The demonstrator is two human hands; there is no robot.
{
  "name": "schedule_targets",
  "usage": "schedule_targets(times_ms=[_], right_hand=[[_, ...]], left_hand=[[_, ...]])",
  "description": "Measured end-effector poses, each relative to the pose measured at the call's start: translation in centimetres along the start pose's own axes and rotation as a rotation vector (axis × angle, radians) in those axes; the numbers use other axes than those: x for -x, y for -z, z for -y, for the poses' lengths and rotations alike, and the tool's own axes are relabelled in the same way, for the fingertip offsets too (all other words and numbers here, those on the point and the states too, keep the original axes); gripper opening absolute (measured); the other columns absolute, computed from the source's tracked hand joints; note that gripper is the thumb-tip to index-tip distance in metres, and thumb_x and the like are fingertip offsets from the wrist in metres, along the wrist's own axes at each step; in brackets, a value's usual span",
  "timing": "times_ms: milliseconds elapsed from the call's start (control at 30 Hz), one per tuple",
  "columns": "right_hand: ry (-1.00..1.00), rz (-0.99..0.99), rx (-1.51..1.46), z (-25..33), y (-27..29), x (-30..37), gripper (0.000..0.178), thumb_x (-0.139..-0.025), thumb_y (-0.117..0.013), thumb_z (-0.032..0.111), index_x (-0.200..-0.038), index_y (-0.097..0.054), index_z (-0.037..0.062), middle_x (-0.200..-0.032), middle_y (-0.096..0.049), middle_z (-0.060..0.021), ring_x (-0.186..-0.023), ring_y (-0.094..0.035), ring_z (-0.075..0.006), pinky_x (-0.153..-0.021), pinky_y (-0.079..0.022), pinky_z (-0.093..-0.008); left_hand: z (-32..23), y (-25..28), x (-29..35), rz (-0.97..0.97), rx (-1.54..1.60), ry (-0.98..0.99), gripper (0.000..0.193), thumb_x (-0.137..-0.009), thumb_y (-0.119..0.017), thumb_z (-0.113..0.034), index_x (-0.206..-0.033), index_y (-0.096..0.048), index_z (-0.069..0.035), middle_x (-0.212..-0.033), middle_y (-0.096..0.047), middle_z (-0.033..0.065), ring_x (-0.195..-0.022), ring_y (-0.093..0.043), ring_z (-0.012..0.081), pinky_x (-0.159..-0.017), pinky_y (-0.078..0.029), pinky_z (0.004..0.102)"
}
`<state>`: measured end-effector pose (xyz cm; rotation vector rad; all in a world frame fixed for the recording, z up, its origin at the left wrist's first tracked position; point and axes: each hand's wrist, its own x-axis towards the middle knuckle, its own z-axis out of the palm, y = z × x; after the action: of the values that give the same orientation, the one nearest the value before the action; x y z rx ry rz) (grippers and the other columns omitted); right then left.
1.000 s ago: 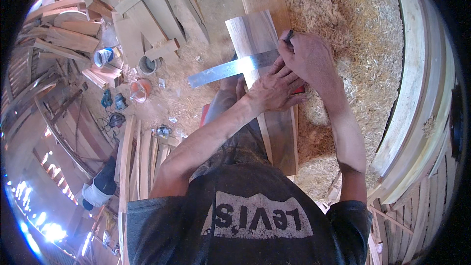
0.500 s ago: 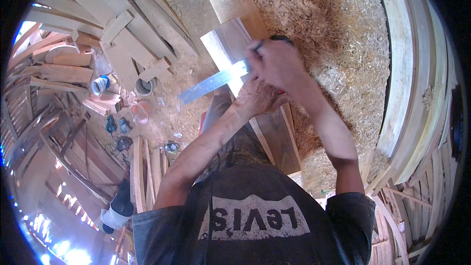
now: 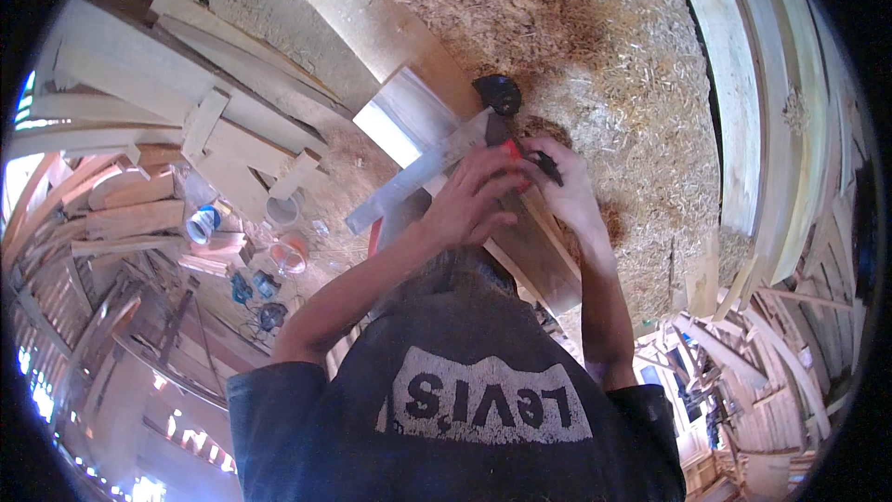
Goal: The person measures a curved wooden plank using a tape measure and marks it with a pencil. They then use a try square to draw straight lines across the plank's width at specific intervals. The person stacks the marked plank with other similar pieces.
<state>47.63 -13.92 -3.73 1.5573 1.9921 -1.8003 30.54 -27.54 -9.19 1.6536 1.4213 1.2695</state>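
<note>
Right hand (image 3: 569,188) drawn back off metal blade (image 3: 395,191), grip closed round dark marker (image 3: 547,165); left hand (image 3: 467,195) half-spread, hold unclear

Wood shavings (image 3: 641,139) cover the right part of the floor (image 3: 286,33), reaching long pale planks (image 3: 739,102) that line its right edge. Toward the floor's far left corner, flat boards (image 3: 121,65) lie overlapped. Nearer its left edge sit a blue-and-white tin (image 3: 202,224), a stack of reddish blocks (image 3: 216,263), a greyish bucket (image 3: 283,210) and an orange container (image 3: 290,254), with small tools (image 3: 267,284) just beside them
</note>
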Motion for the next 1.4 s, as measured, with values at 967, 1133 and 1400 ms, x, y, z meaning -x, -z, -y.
schedule_targets(times_ms=[967,1133,1400], right_hand=[[0.078,-0.596,0.674,-3.7,-13.1,10.2,0.067,-0.068,-0.096,0.030,-0.113,-0.052,0.0079,-0.169,-0.032,-0.0211,-0.156,-0.029,-0.0430,-0.123,-0.022,-0.0713],[0.005,-0.549,0.601,-3.7,-13.4,8.8,0.067,-0.065,-0.091,0.013,-0.117,-0.048,0.0108,-0.154,-0.047,-0.0195,-0.147,-0.040,-0.0427,-0.123,-0.026,-0.0675],[-0.032,-0.638,0.545,-2.3,-14.0,9.7,0.058,-0.069,-0.084,0.002,-0.116,-0.051,0.0119,-0.164,-0.046,-0.0109,-0.154,-0.040,-0.0333,-0.128,-0.020,-0.0631]], left_hand=[[0.9,24.4,-9.6,0.390,0.111,0.912,0.028,-0.107,-0.067,-0.037,-0.099,-0.069,-0.010,-0.072,-0.064,-0.0011,-0.052,-0.056,0.0067,-0.047,-0.042,0.0235],[5.4,26.0,-10.3,0.680,0.073,0.906,0.030,-0.105,-0.069,-0.037,-0.095,-0.070,-0.009,-0.070,-0.063,-0.0020,-0.053,-0.056,0.0063,-0.048,-0.043,0.0237],[7.6,23.7,-17.5,1.176,-0.315,0.457,0.034,-0.101,-0.072,-0.036,-0.104,-0.078,-0.003,-0.072,-0.072,0.0107,-0.055,-0.065,0.0166,-0.055,-0.049,0.0362]])
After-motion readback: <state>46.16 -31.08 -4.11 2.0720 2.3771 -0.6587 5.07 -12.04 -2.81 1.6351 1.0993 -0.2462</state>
